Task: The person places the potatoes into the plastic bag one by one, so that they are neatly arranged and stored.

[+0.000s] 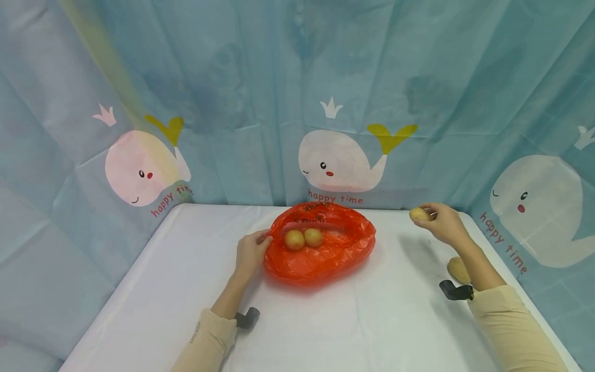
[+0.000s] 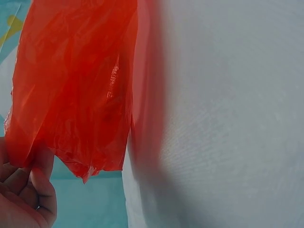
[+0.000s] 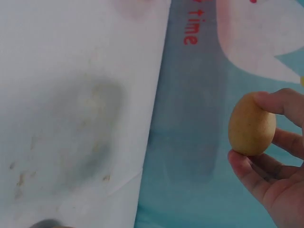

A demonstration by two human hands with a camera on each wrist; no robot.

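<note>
A red plastic bag [image 1: 321, 263] lies with its mouth spread on the table, and two potatoes [image 1: 295, 240] sit side by side in it. My left hand [image 1: 251, 253] pinches the bag's left edge between thumb and fingers; in the left wrist view the red film [image 2: 80, 90] hangs from that grip. Off to the right, my right hand [image 1: 443, 223] holds a small potato [image 3: 251, 124] above the table, between thumb and fingertips. Another potato [image 1: 457, 269] rests on the table, partly hidden behind my right forearm.
The table has a white cover [image 1: 381, 320], with brown specks on it in the right wrist view. A blue curtain [image 1: 241, 103] printed with whales hangs behind the table and along both sides. Each wrist carries a small black camera [image 1: 455, 291].
</note>
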